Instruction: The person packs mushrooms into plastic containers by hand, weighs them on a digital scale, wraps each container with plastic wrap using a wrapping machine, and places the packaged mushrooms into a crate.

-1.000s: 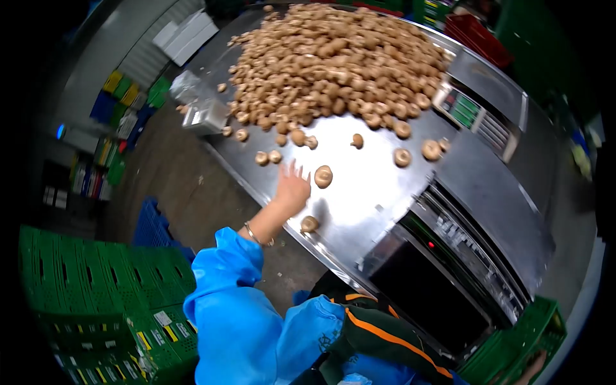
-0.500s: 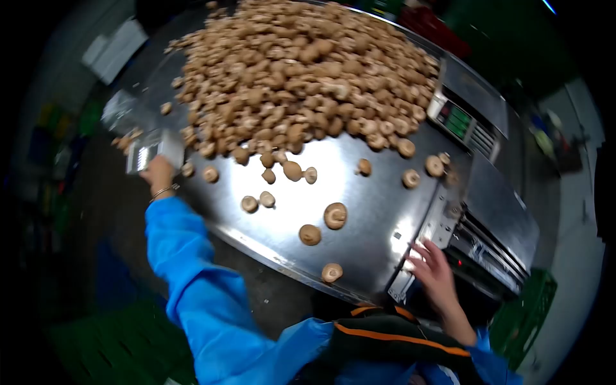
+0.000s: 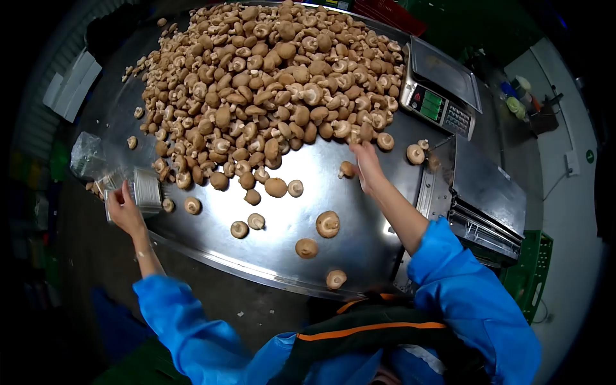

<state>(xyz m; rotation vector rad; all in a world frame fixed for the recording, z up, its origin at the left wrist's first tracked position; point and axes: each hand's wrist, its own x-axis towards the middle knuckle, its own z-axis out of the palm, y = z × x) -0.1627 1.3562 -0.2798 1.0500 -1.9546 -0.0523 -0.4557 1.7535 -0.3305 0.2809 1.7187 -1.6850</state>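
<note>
My left hand [image 3: 126, 212] is closed on the near edge of a clear plastic tray [image 3: 115, 181], beside a stack of ribbed clear trays [image 3: 147, 187] at the table's left end. My right hand [image 3: 367, 165] reaches to the front right edge of a large heap of brown mushrooms [image 3: 269, 90]. Its fingers are stretched out and apart, the tips close by a mushroom [image 3: 366, 131] there; touching or not, I cannot tell. A single mushroom [image 3: 347, 169] lies just left of that hand. Several loose mushrooms [image 3: 328, 224] are scattered on the bare metal nearer me.
The heap lies on a metal table [image 3: 282, 237] with a raised front rim. A digital scale [image 3: 436, 106] stands at the right, behind a metal machine [image 3: 487, 192]. Crumpled clear plastic [image 3: 87, 154] lies at the left end, and a green crate [image 3: 529, 273] stands at right.
My right hand has moved from the machine's near edge up and left to the heap. My left hand stays at the clear trays, while the whole view has shifted.
</note>
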